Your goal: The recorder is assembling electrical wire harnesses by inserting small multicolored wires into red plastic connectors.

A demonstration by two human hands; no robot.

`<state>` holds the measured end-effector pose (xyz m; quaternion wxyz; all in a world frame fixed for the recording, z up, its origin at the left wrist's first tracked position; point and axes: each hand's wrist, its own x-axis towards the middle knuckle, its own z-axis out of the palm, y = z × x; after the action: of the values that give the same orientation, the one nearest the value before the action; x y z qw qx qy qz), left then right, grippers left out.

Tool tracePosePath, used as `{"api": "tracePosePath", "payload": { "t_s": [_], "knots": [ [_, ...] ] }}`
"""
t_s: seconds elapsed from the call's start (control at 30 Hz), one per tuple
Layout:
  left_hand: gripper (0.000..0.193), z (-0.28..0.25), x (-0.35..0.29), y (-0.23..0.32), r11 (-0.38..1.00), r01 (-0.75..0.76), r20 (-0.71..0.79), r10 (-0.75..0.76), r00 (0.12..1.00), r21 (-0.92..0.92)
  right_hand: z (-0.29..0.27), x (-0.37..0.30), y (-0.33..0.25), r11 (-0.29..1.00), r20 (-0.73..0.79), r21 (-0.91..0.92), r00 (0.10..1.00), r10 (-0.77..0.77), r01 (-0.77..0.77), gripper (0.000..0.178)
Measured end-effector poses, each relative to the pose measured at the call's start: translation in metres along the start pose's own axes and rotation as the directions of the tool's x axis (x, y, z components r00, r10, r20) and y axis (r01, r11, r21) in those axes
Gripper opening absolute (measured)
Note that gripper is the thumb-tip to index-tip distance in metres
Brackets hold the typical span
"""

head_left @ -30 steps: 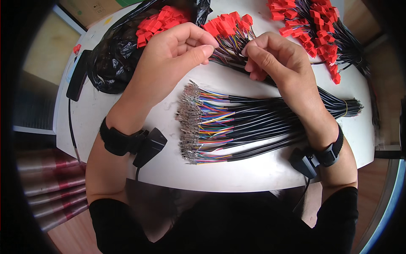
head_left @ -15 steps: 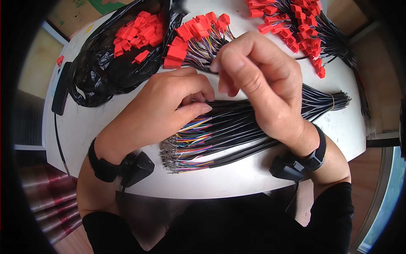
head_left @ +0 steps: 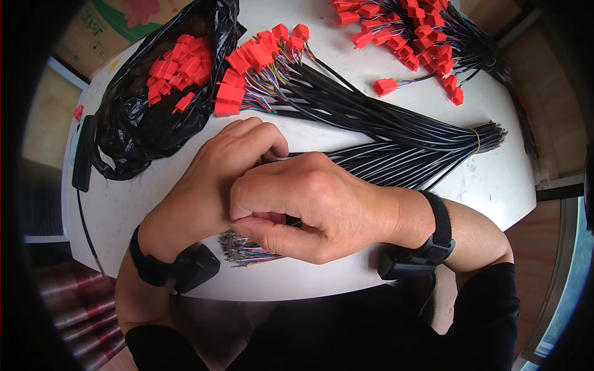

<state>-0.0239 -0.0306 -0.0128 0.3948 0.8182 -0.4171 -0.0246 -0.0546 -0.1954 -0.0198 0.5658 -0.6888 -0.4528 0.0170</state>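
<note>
Hands were positioned together over the near end of a bundle of black cables [head_left: 396, 164] laid across the white table [head_left: 489, 185]. The right hand [head_left: 309, 213] was closed, its fingers curled inward and pinched on the bundle near the bare multicoloured wire ends [head_left: 244, 250]. The left hand [head_left: 216, 182] was set just behind it, fingers bent and pressed together against the same cables. A second cable bundle with red connectors [head_left: 260, 55] was located beyond the hands. A black plastic bag [head_left: 130, 136] holding loose red connectors [head_left: 179, 65] was placed at the left.
</note>
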Motion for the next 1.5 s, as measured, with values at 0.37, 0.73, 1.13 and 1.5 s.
{"api": "tracePosePath", "payload": {
  "t_s": [0.37,0.73,1.13,1.5],
  "knots": [
    [0.016,-0.010,0.000,0.002,0.990,0.085,0.067,-0.093,0.993,0.111,-0.008,0.001,-0.005,0.996,-0.091,-0.080,0.995,-0.051,0.044,0.003],
    [0.012,-0.004,-0.004,-0.011,0.983,0.095,-0.043,-0.089,0.995,0.160,-0.048,0.013,-0.007,0.994,-0.435,-0.024,0.896,0.088,-0.109,0.020],
    [0.013,-0.007,-0.006,-0.020,0.986,0.112,-0.047,-0.107,0.993,0.120,-0.040,0.007,0.001,0.808,-0.032,-0.481,0.928,0.372,-0.340,0.007],
    [0.009,-0.016,-0.004,-0.024,0.965,0.260,0.008,-0.260,0.966,-0.041,-0.043,0.004,0.004,0.785,0.060,-0.571,0.942,0.330,-0.238,0.012]
  ]
}}
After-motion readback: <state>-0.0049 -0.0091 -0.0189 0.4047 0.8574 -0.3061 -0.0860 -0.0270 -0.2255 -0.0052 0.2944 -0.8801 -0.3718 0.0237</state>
